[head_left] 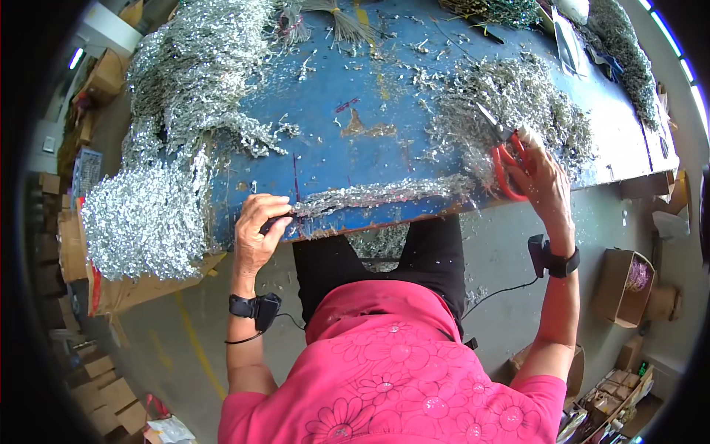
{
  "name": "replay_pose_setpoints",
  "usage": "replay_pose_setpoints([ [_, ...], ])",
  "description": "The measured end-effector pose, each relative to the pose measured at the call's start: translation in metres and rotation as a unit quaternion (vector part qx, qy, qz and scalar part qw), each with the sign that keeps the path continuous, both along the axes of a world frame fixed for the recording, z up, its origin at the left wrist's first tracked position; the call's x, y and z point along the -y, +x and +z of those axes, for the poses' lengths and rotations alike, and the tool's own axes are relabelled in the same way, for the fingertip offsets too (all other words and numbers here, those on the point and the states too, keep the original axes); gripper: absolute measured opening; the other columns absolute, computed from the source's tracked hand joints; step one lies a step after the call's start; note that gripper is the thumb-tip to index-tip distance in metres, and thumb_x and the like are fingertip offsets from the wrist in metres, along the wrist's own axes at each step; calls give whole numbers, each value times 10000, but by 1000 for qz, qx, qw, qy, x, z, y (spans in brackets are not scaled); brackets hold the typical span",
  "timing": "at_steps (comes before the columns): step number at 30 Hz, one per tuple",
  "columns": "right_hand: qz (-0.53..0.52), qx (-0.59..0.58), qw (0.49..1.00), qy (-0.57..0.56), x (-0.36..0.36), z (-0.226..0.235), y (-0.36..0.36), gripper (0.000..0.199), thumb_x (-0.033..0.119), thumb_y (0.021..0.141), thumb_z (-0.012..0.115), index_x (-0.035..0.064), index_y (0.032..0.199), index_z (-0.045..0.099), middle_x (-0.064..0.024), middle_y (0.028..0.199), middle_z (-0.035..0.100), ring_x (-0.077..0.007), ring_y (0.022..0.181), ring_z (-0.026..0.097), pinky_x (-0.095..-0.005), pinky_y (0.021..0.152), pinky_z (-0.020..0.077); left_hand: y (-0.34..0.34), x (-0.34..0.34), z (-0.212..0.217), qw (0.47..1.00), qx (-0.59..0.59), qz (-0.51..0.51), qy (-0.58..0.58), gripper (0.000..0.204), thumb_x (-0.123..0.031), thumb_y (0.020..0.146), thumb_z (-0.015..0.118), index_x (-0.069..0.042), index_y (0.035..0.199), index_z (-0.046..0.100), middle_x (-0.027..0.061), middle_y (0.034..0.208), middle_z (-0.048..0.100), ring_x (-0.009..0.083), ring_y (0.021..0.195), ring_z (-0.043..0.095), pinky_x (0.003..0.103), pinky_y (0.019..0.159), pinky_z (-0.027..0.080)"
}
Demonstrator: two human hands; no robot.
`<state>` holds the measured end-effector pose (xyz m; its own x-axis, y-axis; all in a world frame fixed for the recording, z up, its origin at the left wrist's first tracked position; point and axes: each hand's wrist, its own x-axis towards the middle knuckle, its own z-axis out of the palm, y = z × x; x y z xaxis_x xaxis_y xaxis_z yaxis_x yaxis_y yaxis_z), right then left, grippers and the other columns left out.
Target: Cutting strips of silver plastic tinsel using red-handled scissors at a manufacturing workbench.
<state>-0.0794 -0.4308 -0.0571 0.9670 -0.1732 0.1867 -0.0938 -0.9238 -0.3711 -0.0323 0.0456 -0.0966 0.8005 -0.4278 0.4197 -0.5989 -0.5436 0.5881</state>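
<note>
blue table kinda scuffed, scraps all over | left hand pinching tinsel, table's near edge | right hand clamped on scissors | box right of table

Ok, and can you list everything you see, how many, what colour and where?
Table: one, blue, upper middle
Tinsel strip: one, silver, table's near edge
Tinsel heap: one, silver, table's left side
Loose tinsel pile: one, silver, table's right side
Tinsel clump: one, dark green, table's far edge
Scissors: one, red handles, over the loose pile
Cardboard boxes: several, brown, both sides
Floor: one, grey, beneath
Wrist devices: two, black, one per wrist
Shirt: one, pink, lower middle
Trousers: one pair, black, below table
Left hand: one, fingers at the strip's left end
Right hand: one, right side, holding the scissors
</note>
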Motion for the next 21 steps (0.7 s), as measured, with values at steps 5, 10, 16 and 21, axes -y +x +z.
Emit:
replay_pose_setpoints([
  [5, -51, -76, 995, 46, 20, -5, 7, 387, 273, 761, 803, 38, 1026, 648, -95, 838, 695, -223, 741, 677, -357, 683, 531, -2, 10, 17, 997, 38, 42, -44, 313, -128, 797, 718, -64, 1095, 645, 104, 1224, 616, 296, 1160, 554, 425, 1018, 406],
  [10, -70, -17, 972, 224, 37, 0, -1, 324, 259, 844, 761, -3, 992, 642, -68, 793, 674, -103, 710, 606, -263, 641, 499, 2, 82, 47, 994, 69, -78, 12, 343, -181, 797, 758, -55, 1098, 653, 84, 1199, 628, 271, 1134, 573, 404, 978, 433],
  [16, -16, 73, 898, 433, 34, 0, -38, 446, 246, 886, 719, 18, 1233, 557, -50, 1022, 632, -100, 846, 588, -247, 713, 483, 5, 164, 7, 994, 48, -72, 70, 311, -179, 734, 784, -84, 1012, 681, 57, 1034, 627, 260, 979, 588, 377, 859, 445],
  [21, 74, -41, 673, 735, -14, -32, -106, 436, 307, 1010, 525, 39, 1342, 434, -33, 1176, 526, -143, 951, 551, -248, 704, 514, 10, 165, -9, 990, 81, -92, 68, 340, -126, 690, 783, -85, 1006, 664, 29, 951, 577, 229, 910, 559, 377, 799, 427],
])
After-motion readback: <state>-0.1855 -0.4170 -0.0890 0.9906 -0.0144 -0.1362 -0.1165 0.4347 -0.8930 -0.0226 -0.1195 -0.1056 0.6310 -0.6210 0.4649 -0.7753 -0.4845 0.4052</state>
